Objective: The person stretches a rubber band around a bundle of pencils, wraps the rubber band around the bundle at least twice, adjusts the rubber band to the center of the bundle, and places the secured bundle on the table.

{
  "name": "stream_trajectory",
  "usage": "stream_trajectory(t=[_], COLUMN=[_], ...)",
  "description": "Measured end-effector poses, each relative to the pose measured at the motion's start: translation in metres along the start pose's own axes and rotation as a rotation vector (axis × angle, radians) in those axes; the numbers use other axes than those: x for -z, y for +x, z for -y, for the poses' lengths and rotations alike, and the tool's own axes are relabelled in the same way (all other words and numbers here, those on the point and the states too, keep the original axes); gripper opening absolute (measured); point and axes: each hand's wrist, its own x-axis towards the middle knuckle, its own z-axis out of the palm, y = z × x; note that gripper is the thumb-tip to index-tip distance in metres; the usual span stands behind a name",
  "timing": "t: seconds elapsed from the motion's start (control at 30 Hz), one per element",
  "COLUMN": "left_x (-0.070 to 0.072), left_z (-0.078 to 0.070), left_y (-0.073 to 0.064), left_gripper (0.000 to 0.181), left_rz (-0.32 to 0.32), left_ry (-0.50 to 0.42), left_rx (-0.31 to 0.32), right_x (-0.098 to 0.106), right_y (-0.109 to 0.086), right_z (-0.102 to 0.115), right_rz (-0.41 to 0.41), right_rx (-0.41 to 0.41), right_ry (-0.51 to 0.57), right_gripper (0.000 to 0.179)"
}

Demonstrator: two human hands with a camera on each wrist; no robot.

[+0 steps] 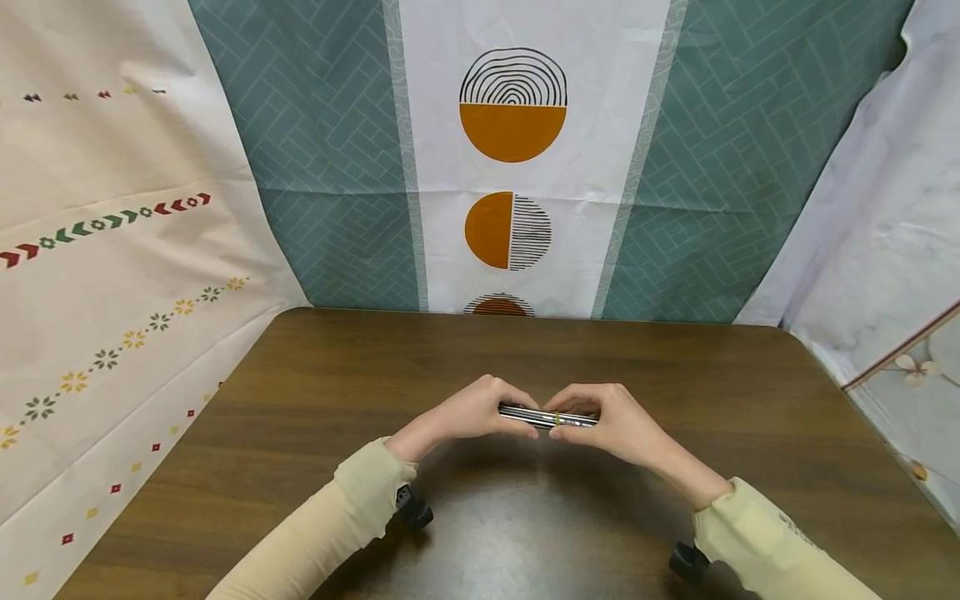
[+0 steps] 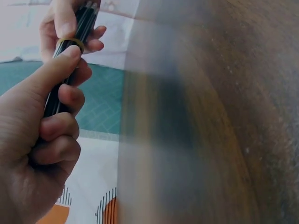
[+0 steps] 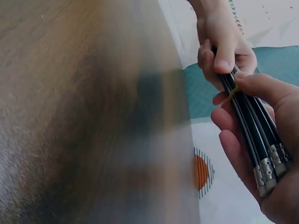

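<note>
Between both hands is a bundle of black pencils (image 3: 252, 123) with silver ferrules and pale erasers at one end. A yellow rubber band (image 3: 234, 92) circles the bundle near its middle. My left hand (image 1: 480, 410) grips the end away from the erasers, fingers curled round it and thumb along the top, close to the band in the left wrist view. My right hand (image 1: 617, 423) holds the eraser half, its thumb at the band and its fingers under the pencils. The bundle lies nearly level, and the left hand covers its far tips.
Below the hands is a dark brown wooden table (image 1: 360, 358) with a glossy patch in front. A patterned green and white cloth (image 1: 337, 150) hangs behind it, with pale cloths at both sides. Dark wrist devices (image 1: 414, 508) sit at the cream sleeves (image 1: 330, 517).
</note>
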Motion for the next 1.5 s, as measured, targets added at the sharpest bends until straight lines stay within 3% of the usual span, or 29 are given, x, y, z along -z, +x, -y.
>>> stream_trajectory(t=[0.3,0.4,0.53,0.7,0.83,1.17,1.5], left_x=[0.013,0.018,0.025,0.031,0.033,0.03,0.029], left_z=[0.009,0.015,0.025,0.038,0.045,0.068,0.087], left_y=[-0.009,-0.012,-0.016,-0.017,-0.015,-0.001,0.008], left_gripper=[0.03,0.032,0.031,0.025,0.022,0.024,0.023], left_rz=[0.088,0.068,-0.012,-0.139,-0.204,-0.236,-0.258], left_ry=[-0.13,-0.172,-0.224,-0.198,-0.187,-0.061,-0.042], left_rx=[0.072,0.107,0.183,0.224,0.239,0.297,0.312], right_x=[0.011,0.016,0.027,0.036,0.038,0.035,0.026], right_y=[0.0,-0.001,-0.004,-0.007,-0.006,0.006,0.02], right_z=[-0.008,-0.015,-0.026,-0.039,-0.046,-0.065,-0.086], right_rz=[0.001,0.005,-0.014,-0.064,-0.092,-0.171,-0.196], right_rx=[-0.022,-0.063,-0.124,-0.155,-0.168,-0.193,-0.212], right_ry=[0.012,0.035,0.056,0.067,0.064,-0.046,-0.093], right_gripper=[0.022,0.023,0.027,0.029,0.032,0.03,0.031])
